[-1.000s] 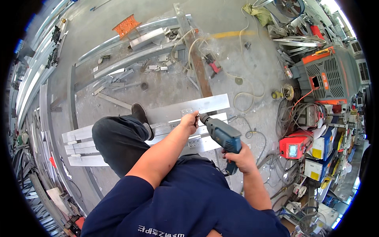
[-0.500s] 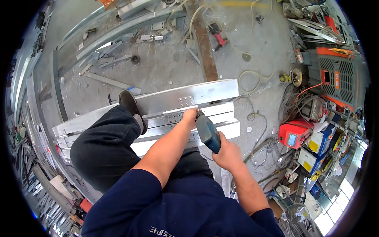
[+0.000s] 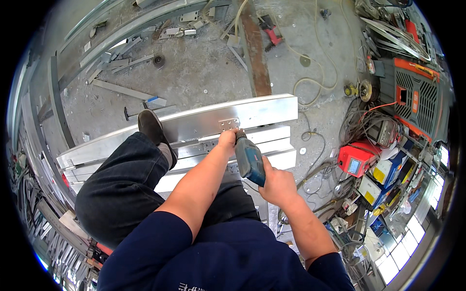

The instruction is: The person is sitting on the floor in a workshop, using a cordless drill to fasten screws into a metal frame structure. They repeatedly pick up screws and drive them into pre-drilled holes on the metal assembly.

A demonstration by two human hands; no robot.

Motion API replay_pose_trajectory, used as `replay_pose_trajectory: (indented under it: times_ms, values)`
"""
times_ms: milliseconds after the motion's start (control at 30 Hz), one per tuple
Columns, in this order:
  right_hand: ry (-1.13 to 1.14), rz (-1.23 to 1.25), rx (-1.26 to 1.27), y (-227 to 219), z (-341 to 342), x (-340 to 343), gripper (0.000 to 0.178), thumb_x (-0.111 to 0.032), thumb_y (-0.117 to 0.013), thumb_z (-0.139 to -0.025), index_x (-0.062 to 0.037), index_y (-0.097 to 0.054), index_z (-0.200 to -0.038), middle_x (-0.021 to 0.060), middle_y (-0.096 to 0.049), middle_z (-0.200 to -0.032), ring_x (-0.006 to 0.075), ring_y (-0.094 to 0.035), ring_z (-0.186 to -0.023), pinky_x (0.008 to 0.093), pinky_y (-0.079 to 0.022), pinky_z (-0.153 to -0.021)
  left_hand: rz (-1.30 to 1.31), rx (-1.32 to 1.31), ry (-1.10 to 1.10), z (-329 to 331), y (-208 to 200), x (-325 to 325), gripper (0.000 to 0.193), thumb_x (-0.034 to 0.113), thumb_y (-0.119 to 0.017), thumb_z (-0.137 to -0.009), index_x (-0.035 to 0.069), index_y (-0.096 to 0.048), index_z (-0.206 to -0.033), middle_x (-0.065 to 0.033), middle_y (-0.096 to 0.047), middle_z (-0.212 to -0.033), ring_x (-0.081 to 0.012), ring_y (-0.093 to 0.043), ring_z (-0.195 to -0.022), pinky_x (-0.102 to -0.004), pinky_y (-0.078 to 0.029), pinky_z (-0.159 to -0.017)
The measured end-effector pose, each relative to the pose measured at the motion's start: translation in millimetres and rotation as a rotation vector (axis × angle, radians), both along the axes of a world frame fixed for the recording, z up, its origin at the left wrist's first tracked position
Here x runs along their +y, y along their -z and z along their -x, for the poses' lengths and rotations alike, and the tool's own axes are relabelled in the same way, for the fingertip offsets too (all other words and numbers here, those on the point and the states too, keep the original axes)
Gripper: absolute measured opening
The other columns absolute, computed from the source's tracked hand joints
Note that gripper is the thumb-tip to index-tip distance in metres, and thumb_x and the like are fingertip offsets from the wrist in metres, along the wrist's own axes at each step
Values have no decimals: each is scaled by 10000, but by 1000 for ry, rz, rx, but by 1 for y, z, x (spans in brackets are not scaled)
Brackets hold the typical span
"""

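My right hand (image 3: 277, 186) is wrapped round the rear grip of a dark blue-green power drill (image 3: 249, 157). Its front end points away from me, at a small plate with holes (image 3: 228, 124) on the side of a long silver metal beam (image 3: 267, 107). Beside the drill's nose, my left hand (image 3: 227, 139) is closed with its fingertips against the work; what they pinch is hidden. More silver rails (image 3: 274, 145) lie parallel, nearer to me. My left shoe (image 3: 151, 127) rests on the beams, left of the hands.
Offcuts and a hammer (image 3: 127, 114) lie on the concrete floor beyond the beams. A rusty steel bar (image 3: 257, 72) runs away from them, beside a red power tool (image 3: 273, 35). At right stand a red machine with a screen (image 3: 357, 159), tangled cables (image 3: 352, 123) and a grey-orange cabinet (image 3: 416, 94).
The drill has shifted a little left and away from me, its nose now closer to the holed plate. My left hand has moved slightly left with it. The whole view has tilted slightly.
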State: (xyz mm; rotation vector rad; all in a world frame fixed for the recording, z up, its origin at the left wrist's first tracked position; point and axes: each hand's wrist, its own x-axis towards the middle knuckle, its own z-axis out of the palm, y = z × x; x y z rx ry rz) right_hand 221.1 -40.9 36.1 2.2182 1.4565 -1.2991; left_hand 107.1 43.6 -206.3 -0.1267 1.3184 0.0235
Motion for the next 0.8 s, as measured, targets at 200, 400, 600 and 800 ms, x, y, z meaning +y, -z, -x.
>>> replay_pose_trajectory:
  times_ms: [200,400,600,800]
  values:
    - [35,54,27,-3,-4,10,810,-157,-725,-667,29,-408,-1388,168,-683,-813,370,-685,-712,450,-558,-678,24,-15,-67,3,5,-3,144,135,-594,-915,8,-624,-854,-106,-616,-750,-242,-616,-644,-406,-540,-607]
    - [91,74,42,-4,-8,19,764,-146,-712,-677,25,-423,-1364,213,-686,-801,395,-686,-737,467,-556,-699,34,-46,-145,1,8,-5,150,131,-572,-921,6,-620,-853,-106,-619,-763,-245,-614,-668,-409,-531,-625]
    - [128,55,44,-5,-10,22,715,-131,-689,-690,21,-436,-1341,242,-677,-760,416,-682,-722,487,-554,-702,32,37,-156,-7,-2,-2,163,130,-542,-928,3,-628,-874,-103,-618,-781,-245,-614,-677,-404,-527,-627]
    - [142,43,43,-6,-9,25,677,-128,-672,-700,6,-449,-1326,241,-675,-749,426,-678,-712,500,-551,-697,0,52,-158,-5,9,-7,179,135,-523,-927,-3,-631,-889,-112,-622,-799,-250,-619,-689,-402,-527,-626]
